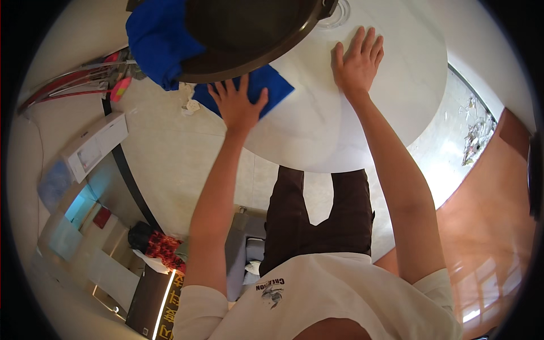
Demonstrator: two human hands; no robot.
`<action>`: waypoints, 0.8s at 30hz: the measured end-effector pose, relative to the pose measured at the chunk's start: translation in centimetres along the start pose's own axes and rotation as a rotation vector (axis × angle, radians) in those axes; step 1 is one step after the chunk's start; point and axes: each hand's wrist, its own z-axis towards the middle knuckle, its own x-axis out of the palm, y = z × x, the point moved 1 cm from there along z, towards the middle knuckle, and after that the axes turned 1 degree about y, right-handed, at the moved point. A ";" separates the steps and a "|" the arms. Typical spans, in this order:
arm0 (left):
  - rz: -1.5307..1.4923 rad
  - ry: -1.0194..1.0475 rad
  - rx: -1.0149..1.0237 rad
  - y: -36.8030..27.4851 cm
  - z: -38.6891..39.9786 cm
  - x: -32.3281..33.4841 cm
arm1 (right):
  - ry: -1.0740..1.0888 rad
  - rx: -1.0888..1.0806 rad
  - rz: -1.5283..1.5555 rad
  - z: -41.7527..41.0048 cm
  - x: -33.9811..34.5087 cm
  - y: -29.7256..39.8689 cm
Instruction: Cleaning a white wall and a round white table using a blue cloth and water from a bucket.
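Observation:
My left hand [240,104] lies with spread fingers on a blue cloth [275,90] at the left edge of a round white table [314,136]. Above that hand is a large dark round tray or pan [246,68], which hides part of the cloth. More blue cloth [157,38] hangs over its left rim. My right hand [359,63] rests flat on the tabletop, holding nothing, its fingers stretched out. A clear glass dish [340,15] stands between the dark rim and my right hand, partly hidden.
Cleaning tools with long handles [72,85] lean at the far left, above a white box [97,146]. A grey chair [240,250] stands near my legs. Shiny debris [478,134] lies beyond the table's right edge. Small pale scraps [191,104] lie on the floor at left.

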 end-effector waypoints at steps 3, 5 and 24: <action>0.033 -0.022 0.086 3.7 1.9 -0.2 | -0.029 -0.011 -0.004 -0.1 0.5 0.4; -0.030 -0.012 0.097 4.2 2.6 -0.2 | -0.045 -0.019 -0.021 0.2 0.8 0.1; -0.097 0.246 0.181 -12.6 -13.3 1.0 | -0.029 0.060 0.076 0.4 -0.8 0.7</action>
